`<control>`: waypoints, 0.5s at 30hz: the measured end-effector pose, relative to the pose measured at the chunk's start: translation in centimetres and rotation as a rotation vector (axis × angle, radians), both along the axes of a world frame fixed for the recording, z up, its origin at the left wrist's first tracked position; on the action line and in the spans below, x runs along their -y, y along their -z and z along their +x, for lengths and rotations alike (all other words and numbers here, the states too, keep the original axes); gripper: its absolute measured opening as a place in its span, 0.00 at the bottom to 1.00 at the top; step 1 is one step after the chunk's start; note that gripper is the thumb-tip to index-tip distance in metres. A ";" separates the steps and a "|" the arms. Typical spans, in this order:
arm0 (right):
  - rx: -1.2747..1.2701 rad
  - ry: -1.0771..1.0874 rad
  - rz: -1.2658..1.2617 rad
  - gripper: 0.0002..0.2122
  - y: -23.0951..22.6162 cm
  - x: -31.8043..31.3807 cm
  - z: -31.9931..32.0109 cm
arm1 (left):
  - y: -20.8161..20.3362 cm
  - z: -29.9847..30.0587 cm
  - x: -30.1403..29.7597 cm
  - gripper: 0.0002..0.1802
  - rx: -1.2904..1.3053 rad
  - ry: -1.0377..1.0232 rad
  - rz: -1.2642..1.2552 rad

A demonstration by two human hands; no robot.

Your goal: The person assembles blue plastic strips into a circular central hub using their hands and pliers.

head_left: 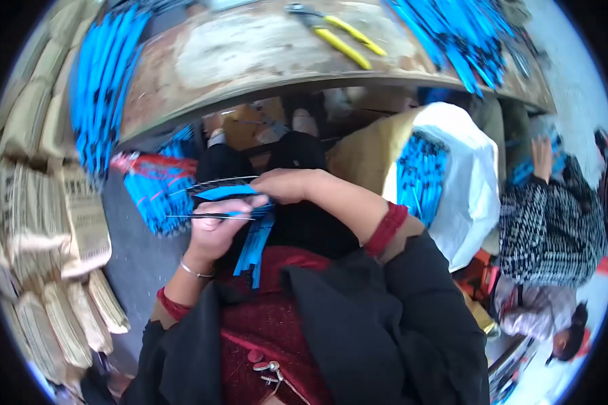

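Note:
Over my lap, my left hand (217, 226) is closed round some thin blue strips with black parts (226, 193). A thin dark rod or wire sticks out to both sides of its fingers. My right hand (281, 186) meets it from the right, its fingers bent onto the far end of the same strips; its fingertips are partly hidden. More blue strips (254, 244) with black ends hang down below the hands onto my lap. What joins the strips is too small and blurred to make out.
A wooden bench (230, 47) stands ahead, with yellow-handled pliers (348, 42) and bundles of blue strips (108, 74) on it. To the left are wrapped strip bundles (157, 196) and stacked brown packages (84, 219). A white sack (476, 169) stands right, near another person (554, 223).

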State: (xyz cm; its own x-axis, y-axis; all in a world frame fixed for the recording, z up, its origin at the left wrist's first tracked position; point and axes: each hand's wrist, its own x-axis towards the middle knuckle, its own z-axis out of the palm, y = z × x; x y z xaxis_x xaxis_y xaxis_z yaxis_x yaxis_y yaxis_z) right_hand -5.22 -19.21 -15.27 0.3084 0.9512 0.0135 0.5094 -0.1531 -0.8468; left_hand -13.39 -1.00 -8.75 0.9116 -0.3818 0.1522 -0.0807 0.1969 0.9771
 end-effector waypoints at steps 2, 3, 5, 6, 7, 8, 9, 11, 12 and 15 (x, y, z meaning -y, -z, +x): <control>0.020 0.009 -0.198 0.17 -1.2 1.6 1.0 | -0.1 1.0 0.6 0.07 -0.141 -0.008 -0.075; 0.033 -0.035 -0.384 0.19 -1.5 1.5 1.5 | -0.4 1.8 0.8 0.07 -0.143 0.009 0.079; 0.021 -0.020 0.147 0.25 -0.4 3.9 1.6 | -1.8 3.0 1.7 0.06 -0.147 0.033 0.170; -0.135 0.101 0.149 0.26 -3.4 4.7 1.4 | -2.1 3.6 2.5 0.06 -0.137 0.020 0.107; -0.284 0.219 0.141 0.27 -6.8 5.4 1.4 | -2.0 4.4 3.0 0.06 -0.157 0.035 0.078; -0.408 0.307 0.263 0.28 -6.5 5.2 0.4 | -2.1 4.6 3.0 0.06 -0.175 0.048 0.047; -0.514 0.411 0.372 0.28 -6.4 5.1 0.3 | -2.1 5.2 3.2 0.06 -0.166 0.019 0.059; -0.498 0.488 0.366 0.27 -6.8 3.6 -0.3 | -1.9 5.3 3.6 0.05 -0.293 0.019 -0.054; -0.477 0.589 0.357 0.26 -6.8 2.9 -0.7 | -2.0 5.3 3.7 0.05 -0.287 -0.003 -0.059; -0.343 0.801 0.337 0.25 -6.4 0.7 -1.9 | -2.4 5.0 3.7 0.06 -0.317 -0.030 -0.071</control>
State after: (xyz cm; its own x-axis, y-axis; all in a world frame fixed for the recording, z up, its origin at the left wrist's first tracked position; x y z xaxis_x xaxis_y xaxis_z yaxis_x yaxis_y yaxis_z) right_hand -7.11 -19.86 -8.83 0.9087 0.4158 0.0368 0.0723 -0.0699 -0.9949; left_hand -8.37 -4.67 -6.38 0.9285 -0.3528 -0.1158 0.2188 0.2680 0.9382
